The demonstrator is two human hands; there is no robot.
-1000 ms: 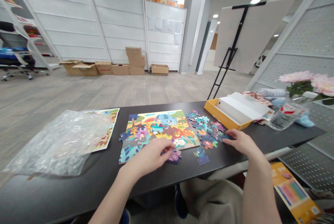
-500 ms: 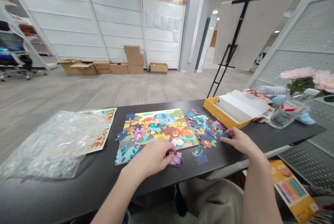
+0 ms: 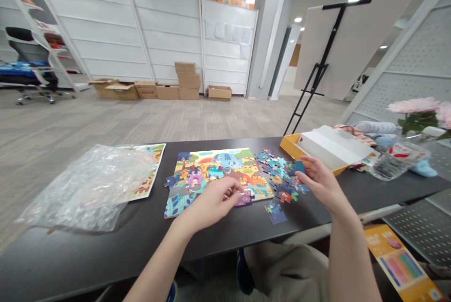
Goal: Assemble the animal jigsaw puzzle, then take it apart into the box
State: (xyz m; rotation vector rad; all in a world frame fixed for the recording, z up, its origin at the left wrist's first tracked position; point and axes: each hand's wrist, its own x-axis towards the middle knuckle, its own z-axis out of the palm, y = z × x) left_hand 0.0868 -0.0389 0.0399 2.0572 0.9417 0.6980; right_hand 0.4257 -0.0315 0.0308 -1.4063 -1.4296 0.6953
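My left hand (image 3: 220, 198) is closed at the front edge of the picture board (image 3: 262, 182). Its thumb and fingers pinch a purple puzzle piece (image 3: 245, 198), which overlaps that edge; the curled fingers partly hide the grip. Between the thumb and fingers of my right hand (image 3: 319, 182) is a dark blue puzzle piece (image 3: 299, 167), raised over a pile of loose puzzle pieces (image 3: 278, 166) right of the board. More pieces lie on the board, which shows colourful animals. Joined blue pieces (image 3: 276, 212) lie by themselves near the table's front edge.
Crumpled clear plastic (image 3: 84, 184) partly covers a printed sheet (image 3: 151, 175) at the left of the black table (image 3: 141, 241). Behind the right hand sits a yellow box (image 3: 291, 144) with a white flap. A clear plastic bottle (image 3: 398, 161) holding pink flowers stands at the far right.
My left hand has moved the purple piece away from me, onto the board's front edge. My right hand has lifted the dark blue piece from the pile's right side. The view has shifted slightly.
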